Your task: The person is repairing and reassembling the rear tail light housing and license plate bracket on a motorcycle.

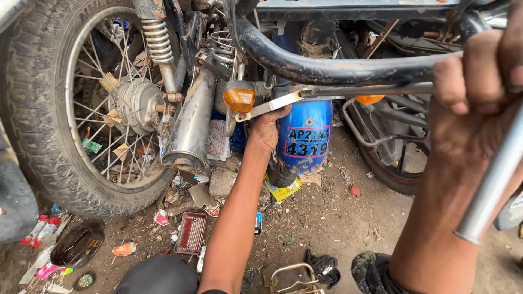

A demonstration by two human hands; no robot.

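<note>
Hands well apart: left hand (268, 129) at the end of a long, straight forearm reaching up from below, fingers pressed against the underside of a flat metal bracket (271, 105) beside the amber indicator lamp (239, 98), just left of the blue rear mudguard (305, 136). Right hand (479, 92) close to the camera, fist clamped on a long steel bar (490, 185) that slants down from it. Spoked rear wheel (103, 103) and exhaust pipe (190, 128) stand to the left.

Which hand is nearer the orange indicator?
Left. The left hand is just right of and below the orange indicator, at its metal bracket. The right hand is far right, gripping the frame tube.
</note>
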